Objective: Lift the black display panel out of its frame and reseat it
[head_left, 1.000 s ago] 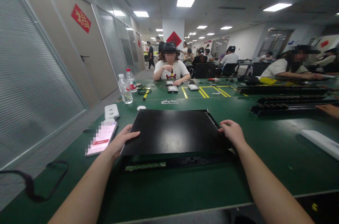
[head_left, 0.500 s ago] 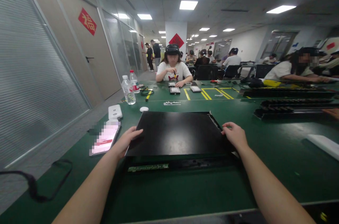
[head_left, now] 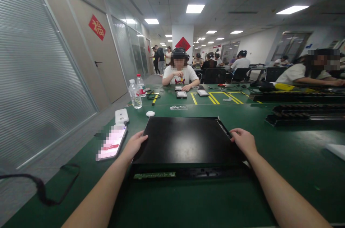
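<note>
A flat black screen panel (head_left: 185, 142) lies level in front of me, its glossy face up and catching a light reflection. My left hand (head_left: 136, 144) grips its left edge, thumb on top and the other fingers mostly hidden beneath. At the opposite side, my right hand (head_left: 244, 141) pinches the right edge, where a thin frame strip shows. Just below the panel's near edge sits a dark strip bearing a narrow green circuit board (head_left: 154, 175). Whether panel and strip are joined cannot be made out.
On the green table (head_left: 194, 203) are a phone (head_left: 112, 142), a white device (head_left: 122, 116), a round white case (head_left: 150, 114) and water bottles (head_left: 135, 94). Black long parts (head_left: 304, 115) lie to the right. A co-worker (head_left: 180, 71) sits opposite by small drives (head_left: 181, 94).
The whole view has shifted slightly, so things appear a little farther right and lower. Both hands keep their hold on the panel's sides.
</note>
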Available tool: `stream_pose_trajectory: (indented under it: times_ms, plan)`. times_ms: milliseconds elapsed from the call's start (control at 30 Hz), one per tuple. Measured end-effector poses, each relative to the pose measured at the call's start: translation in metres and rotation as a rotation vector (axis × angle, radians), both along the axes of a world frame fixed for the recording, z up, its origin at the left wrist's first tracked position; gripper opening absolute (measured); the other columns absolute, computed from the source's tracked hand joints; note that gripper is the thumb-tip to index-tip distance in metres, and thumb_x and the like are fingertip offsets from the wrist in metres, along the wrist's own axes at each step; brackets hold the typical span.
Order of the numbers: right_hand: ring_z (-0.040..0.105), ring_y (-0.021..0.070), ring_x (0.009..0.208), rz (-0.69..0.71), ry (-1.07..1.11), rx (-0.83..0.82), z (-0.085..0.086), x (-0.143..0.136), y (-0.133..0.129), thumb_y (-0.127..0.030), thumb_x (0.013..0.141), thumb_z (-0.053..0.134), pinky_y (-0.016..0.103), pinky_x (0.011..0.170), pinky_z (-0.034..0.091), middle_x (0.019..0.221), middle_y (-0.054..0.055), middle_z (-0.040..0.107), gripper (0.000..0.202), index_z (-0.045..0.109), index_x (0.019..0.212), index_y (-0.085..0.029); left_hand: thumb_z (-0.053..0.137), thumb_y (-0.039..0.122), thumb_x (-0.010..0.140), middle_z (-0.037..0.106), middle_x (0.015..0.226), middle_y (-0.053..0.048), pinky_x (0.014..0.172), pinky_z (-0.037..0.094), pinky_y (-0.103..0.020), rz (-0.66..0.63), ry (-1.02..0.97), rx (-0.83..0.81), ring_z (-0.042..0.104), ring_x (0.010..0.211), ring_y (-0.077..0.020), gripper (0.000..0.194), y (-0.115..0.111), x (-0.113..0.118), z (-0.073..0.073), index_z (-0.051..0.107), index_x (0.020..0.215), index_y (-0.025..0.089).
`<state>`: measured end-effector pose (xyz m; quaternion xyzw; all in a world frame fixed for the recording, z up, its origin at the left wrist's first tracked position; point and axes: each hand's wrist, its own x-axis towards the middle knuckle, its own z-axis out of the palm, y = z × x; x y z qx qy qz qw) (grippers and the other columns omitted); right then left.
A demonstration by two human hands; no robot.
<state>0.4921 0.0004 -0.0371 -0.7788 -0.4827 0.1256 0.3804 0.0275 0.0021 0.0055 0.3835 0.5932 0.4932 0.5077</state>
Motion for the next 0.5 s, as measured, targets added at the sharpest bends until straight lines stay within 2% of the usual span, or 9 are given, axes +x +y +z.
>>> stream_pose_trajectory:
  times_ms: [300,500]
  plan:
    - [0.068,0.0259,0.075,-0.022,0.065,0.04,-0.006,0.0,0.002,-0.039,0.073,0.051,0.034,0.068,0.042,0.066,0.005,0.073,0.037,0.08,0.087,-0.022,0.069,0.023,0.074,0.084,0.082,-0.005,0.092,0.057,-0.038,0.053,0.038,0.099,0.079,0.097,-0.0301,0.024,0.002,-0.005,-0.01,0.082,0.094,0.019]
    - [0.068,0.0277,0.074,-0.04,0.072,0.047,-0.006,-0.002,0.002,-0.04,0.071,0.051,0.036,0.069,0.042,0.063,0.005,0.072,0.037,0.08,0.085,-0.022,0.071,0.027,0.066,0.084,0.082,-0.005,0.095,0.056,-0.043,0.064,0.081,0.118,0.079,0.097,-0.0342,0.026,0.006,-0.007,-0.012,0.083,0.088,0.019]
